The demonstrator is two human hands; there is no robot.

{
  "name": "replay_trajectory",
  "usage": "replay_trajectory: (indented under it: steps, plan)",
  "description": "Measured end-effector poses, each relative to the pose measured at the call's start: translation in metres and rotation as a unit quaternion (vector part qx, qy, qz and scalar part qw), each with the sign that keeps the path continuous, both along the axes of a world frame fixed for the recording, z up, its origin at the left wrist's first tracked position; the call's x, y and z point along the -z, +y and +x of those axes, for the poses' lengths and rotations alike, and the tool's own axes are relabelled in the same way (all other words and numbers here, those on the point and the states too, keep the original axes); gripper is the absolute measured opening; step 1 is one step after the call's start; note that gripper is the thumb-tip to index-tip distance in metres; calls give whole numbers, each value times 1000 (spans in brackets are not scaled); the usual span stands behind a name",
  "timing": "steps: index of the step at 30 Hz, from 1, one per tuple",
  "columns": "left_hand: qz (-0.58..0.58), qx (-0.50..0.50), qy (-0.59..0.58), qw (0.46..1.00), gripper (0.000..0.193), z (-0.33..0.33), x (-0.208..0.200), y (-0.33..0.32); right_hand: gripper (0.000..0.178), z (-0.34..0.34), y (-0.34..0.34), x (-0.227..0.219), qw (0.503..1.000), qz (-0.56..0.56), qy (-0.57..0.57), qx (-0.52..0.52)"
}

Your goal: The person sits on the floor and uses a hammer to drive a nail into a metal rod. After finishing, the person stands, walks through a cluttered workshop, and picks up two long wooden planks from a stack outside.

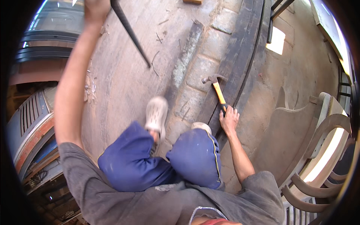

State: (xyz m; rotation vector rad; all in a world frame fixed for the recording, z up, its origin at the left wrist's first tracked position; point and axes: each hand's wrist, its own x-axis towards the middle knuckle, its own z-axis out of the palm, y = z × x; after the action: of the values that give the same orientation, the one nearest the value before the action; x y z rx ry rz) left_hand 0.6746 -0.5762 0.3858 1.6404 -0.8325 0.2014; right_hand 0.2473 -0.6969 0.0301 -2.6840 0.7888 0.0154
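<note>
In my right hand (229, 120) is the handle end of a claw hammer (218, 92) with a yellow and black grip. Its metal head lies over dark wooden beams (234, 62) on the floor, just past my right foot. My left hand (97, 11) is raised far out at the top left, blurred and partly cut off by the picture's edge. A long dark bar (130, 33) slants down from beside that hand, and the hand appears closed round its upper part. The bar's lower end is near a bent nail (155, 62).
A mottled, weathered strip of wood (186, 52) lies left of a row of stone blocks (205, 65). More bent nails (159, 37) are scattered nearby. Curved wooden furniture parts (318, 150) stand at the right. Stacked panels and frames (33, 123) fill the left side.
</note>
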Motion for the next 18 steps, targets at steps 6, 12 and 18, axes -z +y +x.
replay_trajectory:
  steps: [6,12,18]
  plan:
    - [-195,22,-42,980,34,9,10,-84,32,5,-27,1,990,122,58,45]
    - [-203,-32,-64,977,21,65,65,-109,31,16,-55,-65,935,328,133,31]
    - [-220,10,-25,975,29,132,85,-115,29,-1,-35,-88,836,477,167,215]
